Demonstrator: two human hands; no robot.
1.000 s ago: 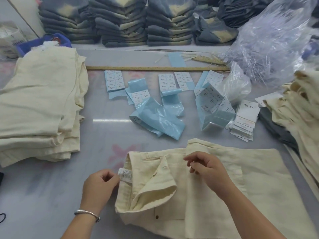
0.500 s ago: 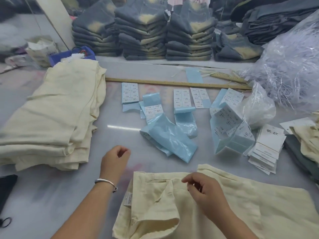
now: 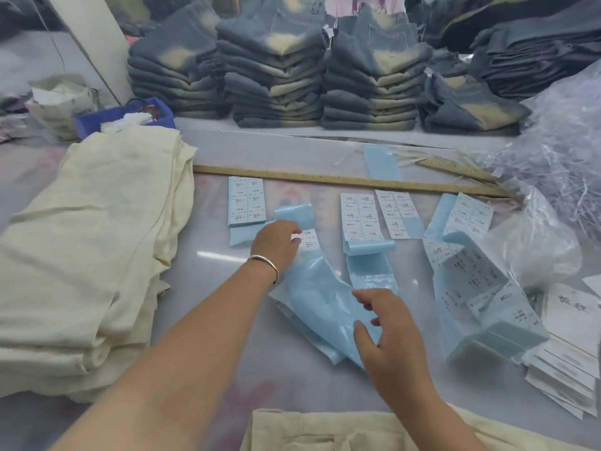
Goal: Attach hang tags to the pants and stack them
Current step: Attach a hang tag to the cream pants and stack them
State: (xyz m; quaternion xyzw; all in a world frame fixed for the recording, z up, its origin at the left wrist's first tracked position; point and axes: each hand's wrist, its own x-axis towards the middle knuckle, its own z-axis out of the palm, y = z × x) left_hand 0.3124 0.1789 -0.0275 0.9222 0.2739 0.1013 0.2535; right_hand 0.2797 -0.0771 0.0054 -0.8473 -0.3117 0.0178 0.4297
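Cream pants [image 3: 325, 431] lie at the table's near edge, only their waistband showing. A stack of folded cream pants [image 3: 87, 255] sits on the left. Blue backing strips with white size stickers [image 3: 361, 218] are spread across the middle. My left hand [image 3: 276, 244] reaches over one sticker strip [image 3: 307, 239], fingertips on a white sticker; its grip is hidden behind the fingers. My right hand [image 3: 387, 336] hovers with spread fingers over a curled blue backing strip [image 3: 322, 307]. White hang tags [image 3: 566, 340] are piled at the right.
A long wooden ruler [image 3: 341, 181] lies across the table behind the stickers. Stacks of grey-blue jeans [image 3: 279, 70] line the back. A clear plastic bag [image 3: 536, 242] and a larger bag of plastic fasteners [image 3: 566, 151] sit right. A blue bin [image 3: 130, 115] stands back left.
Both hands left the cream pants and moved forward to the sticker strips. The view tilted up, so the pants slid to the bottom edge.
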